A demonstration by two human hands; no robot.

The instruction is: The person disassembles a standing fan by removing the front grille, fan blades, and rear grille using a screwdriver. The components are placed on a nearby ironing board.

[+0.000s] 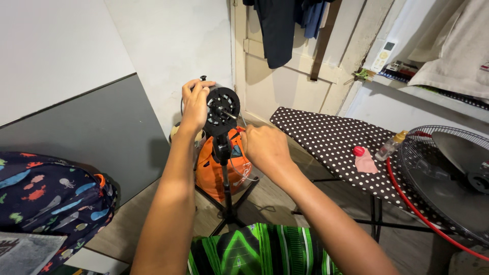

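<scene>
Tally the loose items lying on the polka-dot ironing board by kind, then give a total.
Small bottle with yellow cap: 1
Red round cap: 1
Pink cloth piece: 1
Total: 3, all near the ironing board end by the fan.

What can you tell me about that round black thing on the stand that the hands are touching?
The round black head looks like hard plastic, a ring with spokes and a hub with a short shaft poking out at its middle. It sits tilted atop a thin black pole that runs down to spread tripod legs on the wooden floor, in front of an orange bag. The left hand grips its left rim, fingers curled over the top. The right hand is closed just to its lower right, near the neck.
</scene>
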